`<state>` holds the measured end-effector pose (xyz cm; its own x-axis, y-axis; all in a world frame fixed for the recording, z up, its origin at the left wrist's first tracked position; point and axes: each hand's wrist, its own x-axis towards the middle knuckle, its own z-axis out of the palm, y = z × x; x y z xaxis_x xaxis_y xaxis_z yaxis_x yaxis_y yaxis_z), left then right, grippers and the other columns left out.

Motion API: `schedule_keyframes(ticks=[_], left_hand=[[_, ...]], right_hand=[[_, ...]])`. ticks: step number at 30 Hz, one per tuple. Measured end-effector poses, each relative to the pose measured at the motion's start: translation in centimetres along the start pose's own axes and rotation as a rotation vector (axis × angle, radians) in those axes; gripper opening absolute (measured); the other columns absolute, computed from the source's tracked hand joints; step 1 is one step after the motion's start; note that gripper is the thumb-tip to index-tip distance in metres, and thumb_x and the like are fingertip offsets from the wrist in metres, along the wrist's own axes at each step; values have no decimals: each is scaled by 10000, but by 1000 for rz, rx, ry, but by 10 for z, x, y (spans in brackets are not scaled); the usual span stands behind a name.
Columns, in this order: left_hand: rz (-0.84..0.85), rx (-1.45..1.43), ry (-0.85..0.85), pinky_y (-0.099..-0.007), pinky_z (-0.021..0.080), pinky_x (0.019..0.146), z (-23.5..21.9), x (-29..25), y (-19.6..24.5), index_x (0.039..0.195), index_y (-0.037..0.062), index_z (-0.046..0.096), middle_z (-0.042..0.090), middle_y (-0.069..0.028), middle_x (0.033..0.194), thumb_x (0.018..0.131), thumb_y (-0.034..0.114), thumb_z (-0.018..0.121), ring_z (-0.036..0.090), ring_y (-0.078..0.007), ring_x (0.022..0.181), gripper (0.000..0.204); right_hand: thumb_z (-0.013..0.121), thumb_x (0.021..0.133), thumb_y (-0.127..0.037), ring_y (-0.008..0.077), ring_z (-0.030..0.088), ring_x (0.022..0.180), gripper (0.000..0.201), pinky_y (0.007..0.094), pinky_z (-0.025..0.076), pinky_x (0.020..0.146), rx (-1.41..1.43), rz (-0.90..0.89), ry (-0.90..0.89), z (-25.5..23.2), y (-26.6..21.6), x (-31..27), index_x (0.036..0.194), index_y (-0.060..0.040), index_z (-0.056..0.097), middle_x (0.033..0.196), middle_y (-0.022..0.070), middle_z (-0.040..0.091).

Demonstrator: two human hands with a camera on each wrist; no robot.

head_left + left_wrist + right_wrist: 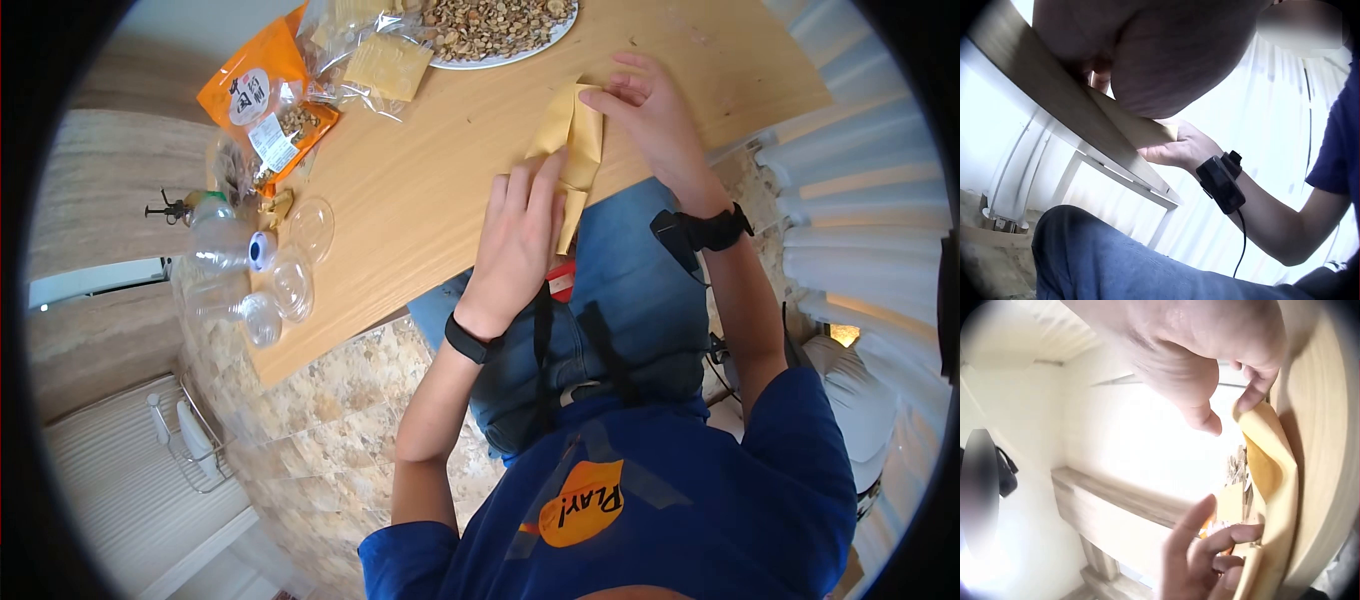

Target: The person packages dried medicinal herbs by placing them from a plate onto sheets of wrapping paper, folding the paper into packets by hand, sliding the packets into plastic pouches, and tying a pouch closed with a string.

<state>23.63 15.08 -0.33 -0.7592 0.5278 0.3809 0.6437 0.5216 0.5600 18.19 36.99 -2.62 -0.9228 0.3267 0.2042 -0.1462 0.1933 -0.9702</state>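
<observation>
A yellow-brown paper bag [580,135], creased lengthwise with a folded lower end, lies at the table's front edge. My left hand [515,235] holds it near its middle, with bent fingers on the paper. In the right wrist view, the left fingers [1229,537] meet the bag's raised side, and one finger stands up off it. My right hand [655,120] is at the far end, with fingertips touching the paper. The right thumb [1210,422] stands apart from the fingers in the right wrist view. The left wrist view mostly shows the back of the left hand [1179,56].
A white plate [500,60] of dried slices stands at the table's far side. Left of it are a clear bag of yellow sheets [390,65] and an orange packet [265,95]. Clear plastic cups [220,240], lids [312,228] and a tape roll [262,250] sit farther left.
</observation>
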Motion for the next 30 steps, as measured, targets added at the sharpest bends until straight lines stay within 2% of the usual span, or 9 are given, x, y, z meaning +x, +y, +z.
schedule_keyframes(ticks=[3,5,9,11,14,17,24,26,30], left_hand=[[3,17,5,-452,479,976,2,-1,-5,1342,-13,596,573,-209,1276,989,27,628,540,-394,1121,357],[24,34,13,-448,481,968,3,-3,-8,1338,-18,602,583,-198,1277,990,30,627,545,-389,1107,352],[37,24,32,-433,489,958,6,-4,-6,1261,-33,635,586,-185,1268,977,26,651,561,-373,1077,291],[37,28,57,-429,494,947,6,-4,-5,1221,-35,647,586,-185,1257,968,20,665,572,-370,1053,259],[-85,-152,180,-426,500,922,7,-3,-4,1138,-25,670,594,-169,1226,943,5,696,589,-366,1005,199],[-48,-125,173,-411,504,895,12,-8,-17,1101,-21,675,605,-159,1169,916,6,733,609,-358,1000,196],[81,79,88,-474,459,1036,6,-10,-8,1165,13,705,614,-169,1362,893,266,813,590,-347,1238,387],[85,104,79,-484,435,1102,4,-9,-9,1181,22,710,591,-173,1446,887,313,820,564,-358,1328,429],[79,142,37,-494,347,1214,7,-6,-9,1194,17,701,510,-183,1563,888,359,814,441,-368,1483,472]], right_hand=[[845,890,-292,127,672,904,662,259,529,761,203,104,-17,-1,-16,-3,1376,53,556,986,58,714],[824,912,-294,98,628,786,490,258,490,657,108,281,-406,-8,-20,-3,1220,54,668,887,19,698],[812,916,-300,99,583,693,383,285,453,589,-35,249,-383,8,-16,-11,1059,44,723,809,7,678],[803,914,-296,119,596,667,361,314,466,582,-551,-68,-341,16,0,-9,1025,35,711,774,39,674],[715,999,-189,76,630,743,303,267,503,656,-735,54,-426,24,-41,-6,1156,66,668,893,36,739],[762,934,-275,161,628,628,326,350,498,587,-115,-37,-259,36,13,-2,998,36,684,734,85,679],[767,928,-204,133,676,743,292,332,545,675,105,-32,-132,39,-1,4,1092,24,688,882,62,738],[808,890,-163,127,692,876,331,316,566,794,72,-200,-65,40,-5,3,1141,18,691,993,71,755],[849,843,-146,140,698,981,392,319,565,874,-59,-28,-285,27,-33,-2,1167,15,696,1055,82,761]])
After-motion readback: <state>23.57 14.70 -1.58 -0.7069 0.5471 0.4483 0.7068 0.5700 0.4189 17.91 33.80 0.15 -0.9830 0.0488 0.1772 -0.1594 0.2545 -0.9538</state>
